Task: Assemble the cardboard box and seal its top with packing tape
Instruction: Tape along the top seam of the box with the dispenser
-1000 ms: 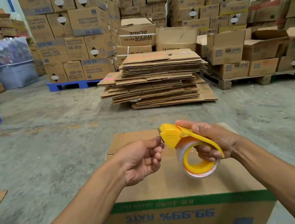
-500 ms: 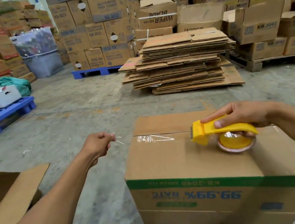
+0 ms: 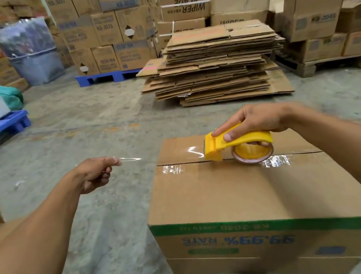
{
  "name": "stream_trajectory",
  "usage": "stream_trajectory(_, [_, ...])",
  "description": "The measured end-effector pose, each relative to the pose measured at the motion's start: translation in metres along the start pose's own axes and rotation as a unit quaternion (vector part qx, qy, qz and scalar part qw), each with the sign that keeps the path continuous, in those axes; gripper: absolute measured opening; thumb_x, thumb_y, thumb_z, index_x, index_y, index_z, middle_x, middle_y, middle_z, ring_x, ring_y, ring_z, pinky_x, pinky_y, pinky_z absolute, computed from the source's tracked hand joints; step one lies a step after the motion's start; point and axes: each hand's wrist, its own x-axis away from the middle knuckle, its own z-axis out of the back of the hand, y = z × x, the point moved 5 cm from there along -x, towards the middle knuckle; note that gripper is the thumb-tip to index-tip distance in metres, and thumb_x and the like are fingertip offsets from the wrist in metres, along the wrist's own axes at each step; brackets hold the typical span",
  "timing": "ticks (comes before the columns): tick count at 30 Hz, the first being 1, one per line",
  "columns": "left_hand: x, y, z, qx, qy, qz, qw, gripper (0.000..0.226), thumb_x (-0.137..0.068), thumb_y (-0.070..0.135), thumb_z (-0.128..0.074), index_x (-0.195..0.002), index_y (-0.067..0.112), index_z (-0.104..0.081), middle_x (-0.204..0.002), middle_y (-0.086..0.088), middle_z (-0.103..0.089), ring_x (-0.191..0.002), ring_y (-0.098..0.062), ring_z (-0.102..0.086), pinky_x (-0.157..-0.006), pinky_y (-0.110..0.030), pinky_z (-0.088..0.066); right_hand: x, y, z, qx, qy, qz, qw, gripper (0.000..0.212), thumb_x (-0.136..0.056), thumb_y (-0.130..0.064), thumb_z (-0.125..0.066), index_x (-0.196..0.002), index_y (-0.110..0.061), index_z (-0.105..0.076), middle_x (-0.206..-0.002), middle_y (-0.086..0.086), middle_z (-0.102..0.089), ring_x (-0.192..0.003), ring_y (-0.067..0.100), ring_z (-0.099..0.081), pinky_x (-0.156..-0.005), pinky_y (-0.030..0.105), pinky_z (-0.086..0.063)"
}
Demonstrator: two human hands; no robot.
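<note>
Cardboard box (image 3: 240, 198) sits on the concrete floor (image 3: 102, 130), flaps closed, clear tape (image 3: 173, 169) glinting along the top seam. Right hand (image 3: 255, 121) grips the yellow tape dispenser (image 3: 237, 142), which rests on that seam. Left hand (image 3: 95, 174), off to the box's left, pinches what looks like a thin scrap of tape (image 3: 128, 159).

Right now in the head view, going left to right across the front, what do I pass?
Left hand pinching a clear tape scrap → yellow tape dispenser resting on the cardboard box → right hand gripping it.
</note>
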Motion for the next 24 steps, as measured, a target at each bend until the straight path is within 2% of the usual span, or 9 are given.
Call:
stream_trajectory(5, [-0.006,-0.008,0.014,0.006,0.02,-0.004,1.0,0.02,-0.097,0.022,-0.055,-0.094,0.005,-0.066,-0.057,0.001,-0.035,-0.043,-0.009,-0.027,-0.036,-0.017,-0.024,-0.021,-0.01,-0.004,0.027,-0.013,0.004,1.0,0.043,-0.071,-0.043,-0.075,-0.114,-0.038,-0.073,-0.119,-0.011,-0.069,-0.102,0.015,-0.064,-0.081,0.028,-0.054])
stream_trajectory(9, [-0.007,-0.016,0.016,-0.003,0.041,-0.029,0.999,0.019,-0.097,0.022,-0.056,-0.092,0.006,-0.067,-0.06,-0.001,-0.036,-0.051,-0.012,-0.026,-0.04,-0.02,-0.023,-0.031,-0.01,-0.011,0.036,-0.023,0.002,0.999,0.035,-0.077,-0.038,-0.076,-0.112,-0.039,-0.074,-0.115,-0.014,-0.071,-0.099,0.011,-0.066,-0.078,0.024,-0.054])
stream_trajectory(13, [-0.01,-0.025,0.01,0.004,0.044,-0.039,0.998,0.019,-0.096,0.022,-0.058,-0.091,0.006,-0.067,-0.062,-0.002,-0.035,-0.053,-0.013,-0.026,-0.038,-0.018,-0.024,-0.036,-0.002,-0.013,0.062,-0.029,-0.015,0.998,0.033,-0.077,-0.042,-0.077,-0.11,-0.042,-0.074,-0.116,-0.014,-0.071,-0.106,0.016,-0.065,-0.088,0.033,-0.057])
stream_trajectory(17, [-0.014,-0.031,-0.001,0.017,0.039,-0.039,0.998,0.021,-0.097,0.02,-0.056,-0.096,0.003,-0.067,-0.062,-0.003,-0.035,-0.052,-0.013,-0.025,-0.038,-0.019,-0.023,-0.033,0.007,-0.016,0.058,-0.035,-0.024,0.997,0.033,-0.076,-0.041,-0.077,-0.109,-0.041,-0.075,-0.111,-0.014,-0.073,-0.1,0.014,-0.066,-0.072,0.023,-0.054])
stream_trajectory(21, [-0.017,-0.042,-0.007,0.051,0.032,-0.026,0.998,0.019,-0.097,0.02,-0.056,-0.097,0.004,-0.067,-0.061,-0.001,-0.034,-0.047,-0.01,-0.024,-0.037,-0.019,-0.024,-0.029,0.013,-0.015,0.045,-0.034,-0.016,0.998,0.041,-0.068,-0.049,-0.077,-0.109,-0.042,-0.075,-0.101,-0.021,-0.074,-0.092,0.007,-0.067,-0.069,0.017,-0.051])
stream_trajectory(24, [-0.016,-0.048,-0.007,0.068,0.03,-0.022,0.997,0.019,-0.097,0.02,-0.056,-0.093,0.005,-0.067,-0.06,-0.001,-0.034,-0.045,-0.009,-0.026,-0.037,-0.018,-0.025,-0.029,0.016,-0.015,0.052,-0.034,-0.008,0.998,0.048,-0.063,-0.06,-0.077,-0.109,-0.044,-0.074,-0.105,-0.019,-0.073,-0.098,0.011,-0.066,-0.071,0.019,-0.052])
